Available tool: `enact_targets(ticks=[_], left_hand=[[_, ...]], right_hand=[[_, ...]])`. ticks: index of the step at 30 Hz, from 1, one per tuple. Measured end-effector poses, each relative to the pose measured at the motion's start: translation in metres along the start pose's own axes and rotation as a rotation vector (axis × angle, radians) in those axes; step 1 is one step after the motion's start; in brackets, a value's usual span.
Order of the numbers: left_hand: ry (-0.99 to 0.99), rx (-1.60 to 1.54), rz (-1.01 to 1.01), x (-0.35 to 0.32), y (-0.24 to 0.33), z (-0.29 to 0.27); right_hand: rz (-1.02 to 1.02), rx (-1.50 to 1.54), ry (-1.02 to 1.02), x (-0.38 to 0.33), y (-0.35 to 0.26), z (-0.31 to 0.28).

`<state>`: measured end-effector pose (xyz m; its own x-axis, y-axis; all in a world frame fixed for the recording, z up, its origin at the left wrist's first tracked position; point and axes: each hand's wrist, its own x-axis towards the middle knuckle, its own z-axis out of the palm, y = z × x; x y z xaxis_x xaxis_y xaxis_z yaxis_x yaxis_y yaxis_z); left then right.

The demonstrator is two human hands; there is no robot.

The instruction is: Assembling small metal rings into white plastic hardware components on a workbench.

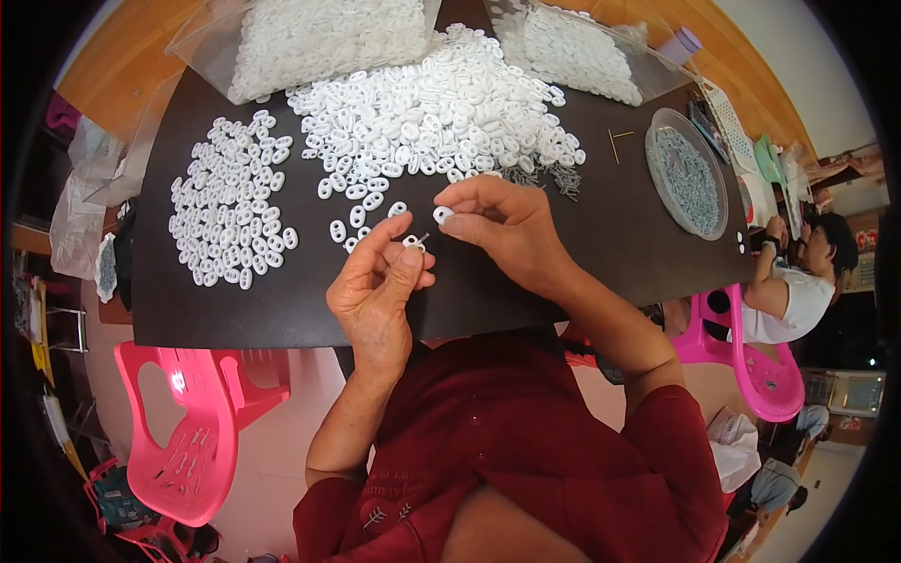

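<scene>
1. As the head view shows, the left hand (371,289) is closed in a pinch, thumb and fingers grasping a white two-holed oval piece (412,243); a small grey screw (424,237) slants out beside it, though how far it is seated cannot be told.
2. Just right of those fingertips, the right hand (511,225) grips a second white piece (442,215) between thumb and forefinger, apart from the first.
3. Beyond both hands lies a large heap of white pieces (432,108), with loose grey screws (565,180) at its edge just beyond the right hand.
4. Left of the left hand, more white pieces (230,202) spread flat on the dark table (638,251).
5. Well to the right hand's right, a round clear dish (649,153) contains grey screws.
</scene>
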<state>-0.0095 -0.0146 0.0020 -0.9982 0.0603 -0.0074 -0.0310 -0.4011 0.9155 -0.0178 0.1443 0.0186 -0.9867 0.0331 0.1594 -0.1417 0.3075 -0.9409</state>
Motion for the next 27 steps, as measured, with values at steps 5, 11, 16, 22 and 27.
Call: enact_targets(ticks=[5,11,16,22,27], left_hand=[[-0.048,0.025,-0.025,-0.001,-0.001,0.002],[-0.051,0.032,-0.084,-0.003,0.004,0.008],[-0.044,0.041,-0.085,-0.003,0.003,0.009],[-0.043,0.076,-0.050,-0.003,0.000,0.009],[-0.046,0.127,-0.027,-0.003,-0.002,0.006]], right_hand=[[0.289,0.396,-0.096,-0.002,-0.003,-0.010],[0.399,0.520,-0.114,-0.003,0.000,-0.011],[0.398,0.550,-0.126,-0.004,0.003,-0.009],[0.330,0.501,-0.112,-0.003,0.002,-0.005],[0.279,0.437,-0.107,-0.004,-0.001,-0.002]])
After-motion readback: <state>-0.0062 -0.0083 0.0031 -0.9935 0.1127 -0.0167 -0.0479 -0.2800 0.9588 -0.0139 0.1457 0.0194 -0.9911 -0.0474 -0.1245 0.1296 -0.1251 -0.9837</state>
